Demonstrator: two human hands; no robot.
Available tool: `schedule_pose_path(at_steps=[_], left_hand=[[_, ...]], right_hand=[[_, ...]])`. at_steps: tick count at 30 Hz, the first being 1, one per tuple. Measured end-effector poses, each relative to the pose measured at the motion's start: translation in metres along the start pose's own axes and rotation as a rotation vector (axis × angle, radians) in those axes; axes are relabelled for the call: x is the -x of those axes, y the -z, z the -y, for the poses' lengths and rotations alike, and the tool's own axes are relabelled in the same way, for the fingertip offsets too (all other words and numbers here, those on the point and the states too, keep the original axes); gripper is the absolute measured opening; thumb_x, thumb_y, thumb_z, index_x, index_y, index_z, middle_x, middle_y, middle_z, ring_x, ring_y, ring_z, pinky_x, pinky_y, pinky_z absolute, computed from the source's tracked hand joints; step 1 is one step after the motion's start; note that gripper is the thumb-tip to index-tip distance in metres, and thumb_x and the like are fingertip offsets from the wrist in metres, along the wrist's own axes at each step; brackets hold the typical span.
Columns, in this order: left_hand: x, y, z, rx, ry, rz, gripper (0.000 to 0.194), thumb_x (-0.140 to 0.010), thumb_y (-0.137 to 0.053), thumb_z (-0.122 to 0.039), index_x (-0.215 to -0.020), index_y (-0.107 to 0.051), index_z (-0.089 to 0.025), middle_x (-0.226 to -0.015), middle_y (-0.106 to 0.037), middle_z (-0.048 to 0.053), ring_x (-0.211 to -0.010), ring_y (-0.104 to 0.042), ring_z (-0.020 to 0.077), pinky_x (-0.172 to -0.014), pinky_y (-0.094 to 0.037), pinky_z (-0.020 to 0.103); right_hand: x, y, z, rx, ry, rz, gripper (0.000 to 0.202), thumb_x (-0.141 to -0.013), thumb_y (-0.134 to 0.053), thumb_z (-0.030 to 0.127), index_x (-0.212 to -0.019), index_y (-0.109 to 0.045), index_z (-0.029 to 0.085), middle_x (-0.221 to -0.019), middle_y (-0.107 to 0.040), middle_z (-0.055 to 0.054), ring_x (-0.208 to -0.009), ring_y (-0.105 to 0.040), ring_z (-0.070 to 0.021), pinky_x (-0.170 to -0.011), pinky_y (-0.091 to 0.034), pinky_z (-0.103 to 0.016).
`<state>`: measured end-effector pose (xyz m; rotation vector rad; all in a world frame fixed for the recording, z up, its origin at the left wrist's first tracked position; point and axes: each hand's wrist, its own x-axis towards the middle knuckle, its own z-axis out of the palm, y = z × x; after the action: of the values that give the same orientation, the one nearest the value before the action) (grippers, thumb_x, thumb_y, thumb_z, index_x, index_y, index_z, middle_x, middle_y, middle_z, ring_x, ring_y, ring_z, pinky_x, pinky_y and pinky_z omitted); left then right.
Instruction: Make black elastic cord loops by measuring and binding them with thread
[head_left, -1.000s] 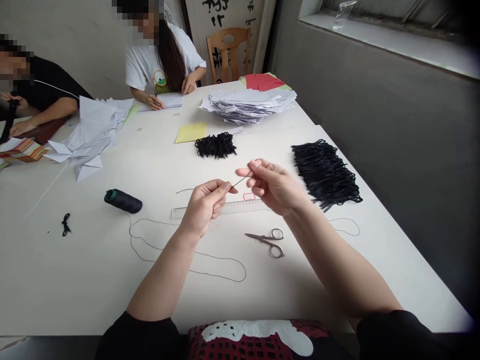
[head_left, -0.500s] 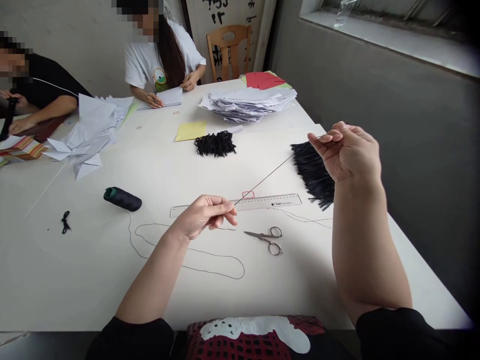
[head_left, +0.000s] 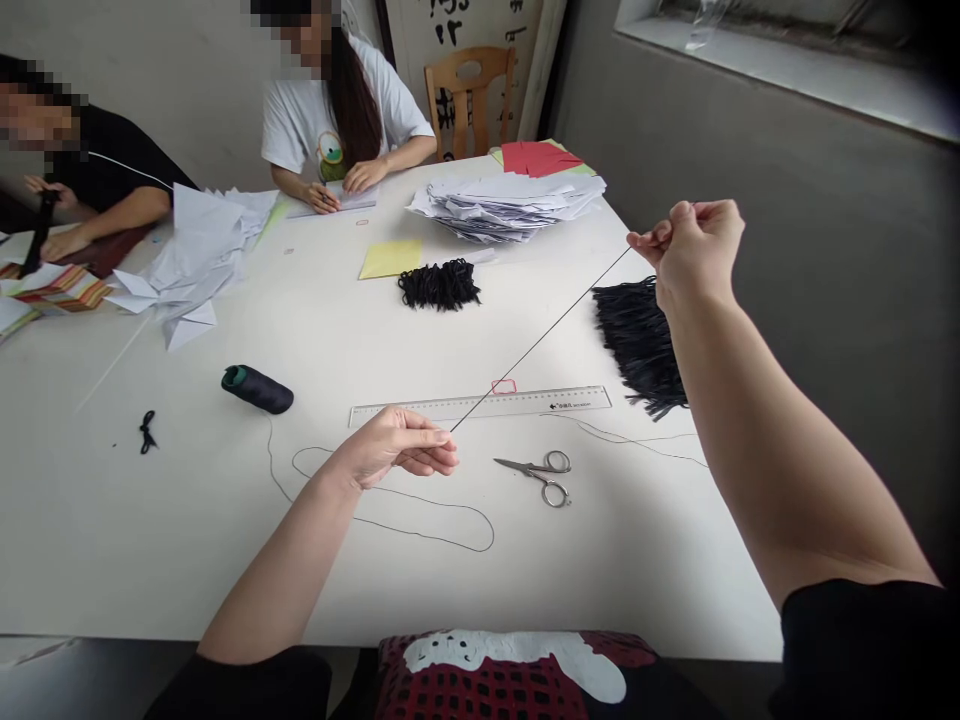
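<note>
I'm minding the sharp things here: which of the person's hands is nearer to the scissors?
Left. The left hand is just to the left of the scissors, not touching them; the right hand is farther off, raised beyond them and to the right.

Before me, a white table (head_left: pixel 150 550) carries a clear ruler (head_left: pixel 525 402) mid-frame, scissors (head_left: pixel 532 470) just below it, a black thread spool (head_left: pixel 261 390) centre-left and stacked papers (head_left: pixel 510 208) top centre.
</note>
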<state>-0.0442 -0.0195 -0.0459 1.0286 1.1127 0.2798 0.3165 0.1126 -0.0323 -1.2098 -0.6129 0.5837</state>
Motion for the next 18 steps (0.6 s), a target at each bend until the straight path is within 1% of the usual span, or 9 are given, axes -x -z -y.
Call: schedule_pose_path(at_steps=[5,7,8,9,11,13,14,16,18], left_hand=[[-0.002,0.001,0.006,-0.001,0.011,-0.059,0.025,-0.075,-0.077,-0.042,-0.077,-0.077,-0.016,-0.081,-0.077,0.008,-0.075,-0.074,0.0174,-0.061,-0.054,0.019],[-0.004,0.001,0.009,0.024,0.011,-0.102,0.026,-0.074,-0.078,-0.042,-0.076,-0.076,-0.016,-0.081,-0.077,0.008,-0.076,-0.073,0.0170,-0.063,-0.054,0.019],[-0.006,0.001,0.011,0.045,0.009,-0.126,0.026,-0.073,-0.078,-0.042,-0.077,-0.076,-0.017,-0.081,-0.077,0.008,-0.076,-0.073,0.0168,-0.064,-0.054,0.019],[-0.007,0.001,0.012,0.069,0.003,-0.152,0.026,-0.073,-0.079,-0.042,-0.077,-0.076,-0.017,-0.082,-0.077,0.008,-0.077,-0.073,0.0168,-0.064,-0.054,0.019],[-0.010,0.000,0.016,0.111,-0.014,-0.204,0.027,-0.072,-0.080,-0.042,-0.079,-0.076,-0.017,-0.086,-0.077,0.008,-0.081,-0.074,0.0173,-0.066,-0.054,0.020],[-0.012,0.000,0.019,0.122,-0.035,-0.248,0.028,-0.071,-0.080,-0.043,-0.079,-0.076,-0.016,-0.090,-0.077,0.009,-0.084,-0.073,0.0184,-0.068,-0.055,0.021],[-0.013,0.000,0.021,0.117,-0.045,-0.268,0.029,-0.071,-0.080,-0.044,-0.080,-0.076,-0.016,-0.091,-0.077,0.010,-0.085,-0.073,0.0193,-0.070,-0.055,0.022],[-0.015,-0.001,0.024,0.097,-0.058,-0.296,0.031,-0.072,-0.079,-0.045,-0.081,-0.076,-0.016,-0.093,-0.077,0.011,-0.089,-0.073,0.0217,-0.075,-0.056,0.026],[-0.015,-0.002,0.027,0.035,-0.096,-0.330,0.030,-0.074,-0.076,-0.046,-0.082,-0.077,-0.017,-0.095,-0.077,0.011,-0.095,-0.072,0.0241,-0.082,-0.056,0.032]], right_hand=[[-0.003,-0.008,0.000,0.049,0.067,0.028,0.028,-0.099,-0.036,0.003,-0.081,-0.033,0.025,-0.056,-0.041,0.012,-0.047,-0.041,-0.0035,-0.066,-0.050,-0.026],[0.004,-0.011,0.000,0.116,0.088,0.086,0.029,-0.098,-0.036,0.001,-0.080,-0.033,0.025,-0.053,-0.041,0.012,-0.047,-0.043,-0.0042,-0.066,-0.049,-0.026],[0.009,-0.012,-0.001,0.166,0.106,0.155,0.029,-0.097,-0.037,0.001,-0.080,-0.033,0.025,-0.052,-0.042,0.012,-0.047,-0.046,-0.0047,-0.066,-0.049,-0.027],[0.014,-0.013,-0.003,0.235,0.131,0.267,0.028,-0.097,-0.038,0.001,-0.081,-0.034,0.024,-0.052,-0.044,0.011,-0.048,-0.049,-0.0053,-0.067,-0.049,-0.028],[0.028,-0.013,-0.007,0.381,0.179,0.566,0.023,-0.096,-0.043,0.004,-0.082,-0.039,0.021,-0.055,-0.051,0.007,-0.055,-0.057,-0.0076,-0.069,-0.049,-0.029],[0.044,-0.012,-0.011,0.532,0.211,0.860,0.011,-0.094,-0.052,0.010,-0.085,-0.050,0.016,-0.066,-0.062,-0.001,-0.065,-0.063,-0.0112,-0.071,-0.049,-0.030],[0.054,-0.010,-0.013,0.639,0.249,0.964,0.002,-0.092,-0.056,0.013,-0.090,-0.055,0.013,-0.078,-0.067,-0.005,-0.071,-0.065,-0.0136,-0.071,-0.049,-0.030],[0.076,-0.005,-0.014,0.937,0.401,1.056,0.023,-0.090,-0.060,0.018,-0.113,-0.060,0.012,-0.108,-0.068,-0.013,-0.080,-0.066,-0.0188,-0.068,-0.047,-0.031],[0.100,0.003,-0.011,1.264,0.608,1.053,0.043,-0.093,-0.057,0.021,-0.135,-0.051,0.016,-0.129,-0.059,-0.015,-0.083,-0.066,-0.0226,-0.061,-0.043,-0.030]])
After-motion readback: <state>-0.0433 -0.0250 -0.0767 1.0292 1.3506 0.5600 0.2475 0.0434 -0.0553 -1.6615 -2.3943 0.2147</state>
